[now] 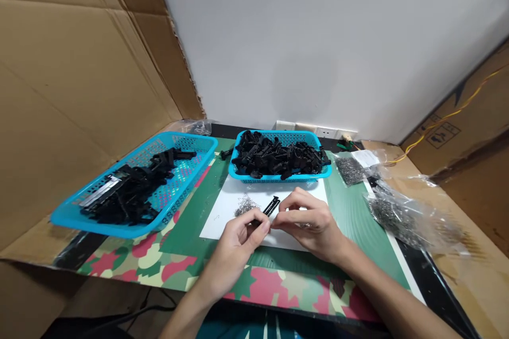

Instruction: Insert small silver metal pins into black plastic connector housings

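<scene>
From my remote seat I see a plain white wall [318,37] behind the work table [417,180], with a strip of wall sockets [314,130] along its foot. Tall cardboard sheets [71,63] close the left side (creased, torn-edged). The light is even and soft.

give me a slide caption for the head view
Both hands, left hand and right hand, pinch a small black plastic part over white paper.

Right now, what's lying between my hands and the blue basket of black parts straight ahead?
In the head view, white paper spans that stretch, with a small pile of metal springs on it, left of the black plastic part pinched by both hands.
</scene>
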The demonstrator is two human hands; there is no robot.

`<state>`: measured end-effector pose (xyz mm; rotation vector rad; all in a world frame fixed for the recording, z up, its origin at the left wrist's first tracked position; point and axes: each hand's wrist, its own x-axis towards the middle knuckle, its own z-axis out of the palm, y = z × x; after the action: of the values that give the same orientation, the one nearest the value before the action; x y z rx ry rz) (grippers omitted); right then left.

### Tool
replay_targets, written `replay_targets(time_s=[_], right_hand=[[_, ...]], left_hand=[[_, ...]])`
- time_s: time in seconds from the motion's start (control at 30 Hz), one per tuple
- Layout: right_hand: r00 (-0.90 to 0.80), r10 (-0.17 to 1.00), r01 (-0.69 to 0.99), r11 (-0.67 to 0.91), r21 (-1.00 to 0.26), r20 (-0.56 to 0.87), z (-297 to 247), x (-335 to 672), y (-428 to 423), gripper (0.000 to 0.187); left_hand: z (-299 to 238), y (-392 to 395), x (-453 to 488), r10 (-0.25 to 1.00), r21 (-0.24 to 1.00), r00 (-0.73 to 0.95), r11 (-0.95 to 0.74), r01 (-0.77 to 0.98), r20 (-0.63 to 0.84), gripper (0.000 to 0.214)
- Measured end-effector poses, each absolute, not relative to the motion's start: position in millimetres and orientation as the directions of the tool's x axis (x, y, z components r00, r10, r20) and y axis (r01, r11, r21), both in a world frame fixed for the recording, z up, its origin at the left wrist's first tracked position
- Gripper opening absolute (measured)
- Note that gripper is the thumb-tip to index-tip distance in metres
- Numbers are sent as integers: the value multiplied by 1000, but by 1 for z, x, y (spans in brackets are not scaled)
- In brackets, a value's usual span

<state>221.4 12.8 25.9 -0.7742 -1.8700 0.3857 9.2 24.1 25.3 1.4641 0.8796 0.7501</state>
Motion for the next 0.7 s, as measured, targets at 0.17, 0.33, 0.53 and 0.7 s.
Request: replay_targets(time_s=[0.17,0.33,0.53,0.7], right_hand=[[-269,847,243,520,-819,458,26,222,10,5],[-252,920,230,358,-905,300,27,217,8,9],[-198,959,263,249,-932,201,32,221,11,17],[-26,983,386,178,-905,182,35,237,16,22]], left_hand=[[21,25,10,898,989,441,-67,131,3,34],[17,21,11,887,976,460,-126,175,32,32],[15,14,7,891,956,452,-156,247,29,30],[16,10,5,886,928,463,-179,327,8,42]])
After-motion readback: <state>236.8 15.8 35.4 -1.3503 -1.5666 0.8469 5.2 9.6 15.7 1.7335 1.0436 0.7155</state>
